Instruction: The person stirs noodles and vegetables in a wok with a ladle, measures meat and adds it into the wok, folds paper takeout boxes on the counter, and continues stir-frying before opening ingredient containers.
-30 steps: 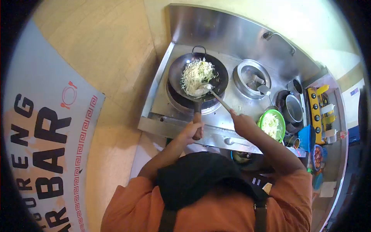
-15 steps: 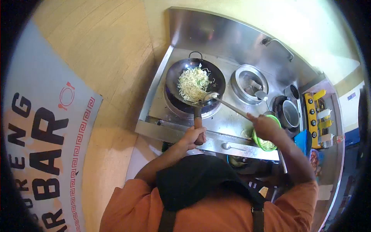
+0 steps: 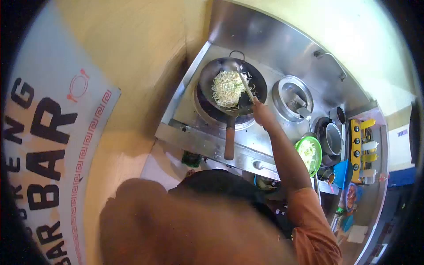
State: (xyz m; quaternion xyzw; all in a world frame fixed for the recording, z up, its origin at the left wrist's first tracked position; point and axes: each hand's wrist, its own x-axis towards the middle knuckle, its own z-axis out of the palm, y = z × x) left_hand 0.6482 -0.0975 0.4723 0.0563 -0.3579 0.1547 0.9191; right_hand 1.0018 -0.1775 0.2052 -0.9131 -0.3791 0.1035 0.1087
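Head camera, wide-angle, set high and looking forward and steeply down. The view opens into the wok (image 3: pixel 208 77) from above, at middle range, upper centre of the frame. The stove (image 3: pixel 198 142) slants from centre to right; a sign (image 3: pixel 48 152) fills the left. Nearest the lens, at lower centre, lies a blurred brown shape (image 3: pixel 194 225).

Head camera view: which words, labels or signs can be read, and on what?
"RENG": banner at left, word's start unclear.
"BAR": same banner, large.
"BAR" again: below it, partly cut off.
Wordless red plate-and-cutlery emblem: same banner.
Label at far right: too small to read.
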